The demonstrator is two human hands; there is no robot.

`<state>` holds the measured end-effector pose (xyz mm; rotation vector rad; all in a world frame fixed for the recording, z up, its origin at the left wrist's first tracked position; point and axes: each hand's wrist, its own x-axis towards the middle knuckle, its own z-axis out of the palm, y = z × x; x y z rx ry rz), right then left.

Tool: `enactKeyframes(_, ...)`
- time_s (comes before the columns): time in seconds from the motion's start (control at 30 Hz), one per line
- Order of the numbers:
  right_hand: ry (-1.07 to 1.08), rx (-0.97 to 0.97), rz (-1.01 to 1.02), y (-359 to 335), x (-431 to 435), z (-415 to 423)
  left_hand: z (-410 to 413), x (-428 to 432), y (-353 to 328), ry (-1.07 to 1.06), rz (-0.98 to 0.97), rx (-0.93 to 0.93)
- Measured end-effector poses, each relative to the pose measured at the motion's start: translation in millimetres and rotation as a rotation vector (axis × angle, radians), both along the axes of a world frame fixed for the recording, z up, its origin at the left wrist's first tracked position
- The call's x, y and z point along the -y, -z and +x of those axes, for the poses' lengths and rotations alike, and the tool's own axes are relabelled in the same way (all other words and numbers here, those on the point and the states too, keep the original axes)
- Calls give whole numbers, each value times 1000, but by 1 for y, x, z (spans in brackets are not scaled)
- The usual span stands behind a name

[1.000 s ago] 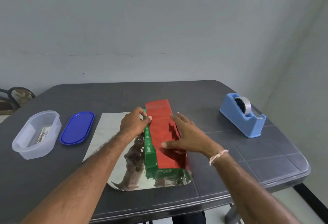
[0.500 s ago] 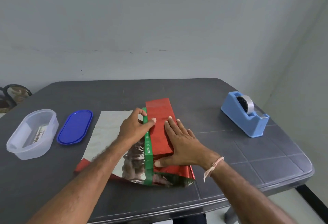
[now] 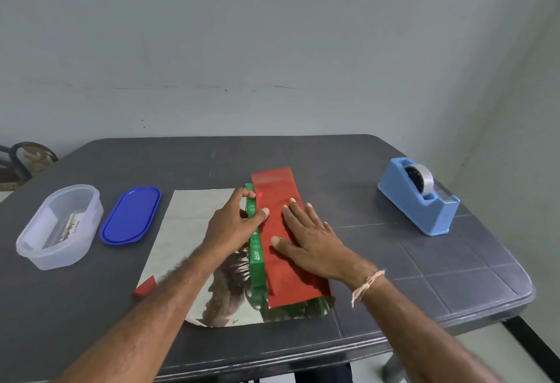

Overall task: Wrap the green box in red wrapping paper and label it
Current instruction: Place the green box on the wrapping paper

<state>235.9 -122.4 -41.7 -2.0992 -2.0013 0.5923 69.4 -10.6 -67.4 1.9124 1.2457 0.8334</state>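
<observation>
Left hand (image 3: pixel 233 225) pinches the long left edge of the box (image 3: pixel 256 256): the thumb lies across the top and touches the red edge of the paper (image 3: pixel 280 191), while the other fingers curl down against the side. Right hand (image 3: pixel 309 243), just right of that pinch, lies flat with fingers straight and spread, pressing a red flap of the paper onto the box top.

The box lies lengthwise under both hands, on the paper. Only a narrow green strip shows, running from the pinch back toward the person. The paper's silver underside spreads left of the pinch and beneath the left forearm, with a small red corner turned up at its near left edge.

The right wrist bears a pale string band (image 3: pixel 368 284).

Well left of the pinch lies a blue lid (image 3: pixel 130 215), and beyond it a clear tub (image 3: pixel 57 228) whose contents are indistinct. Well right of the right hand stands a blue tape dispenser (image 3: pixel 421 200) with a roll. All rest on a dark grey table (image 3: pixel 409 279).
</observation>
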Motion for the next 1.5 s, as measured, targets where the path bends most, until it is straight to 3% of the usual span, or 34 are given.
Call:
enactKeyframes(0.07, 11, 2, 7, 1, 1, -2, 2, -4, 4, 37, -55, 134)
enactKeyframes(0.2, 30, -4, 14, 2, 1, -3, 12, -3, 19, 152, -345, 482)
enactKeyframes(0.4, 50, -1, 14, 1, 1, -5, 21, 14, 19, 193, -623, 597)
enactKeyframes(0.57, 65, 15, 19, 1, 0, -6, 21, 5, 26, 74, -587, 511)
enactKeyframes(0.73, 65, 63, 15, 0, 1, -8, 27, -44, 88, 46, -604, 436)
enactKeyframes(0.9, 72, 101, 13, 0, 0, -10, 33, -50, 100, 70, -576, 369)
enactKeyframes(1.03, 71, 134, 3, 0, 0, -12, 28, -23, 65, 68, -467, 371)
enactKeyframes(1.23, 81, 158, 18, 2, 0, -17, 18, 1, 24, 171, -467, 408)
enactKeyframes(1.5, 166, -77, 119, 9, 20, -21, 15, 9, 13, 165, -518, 476)
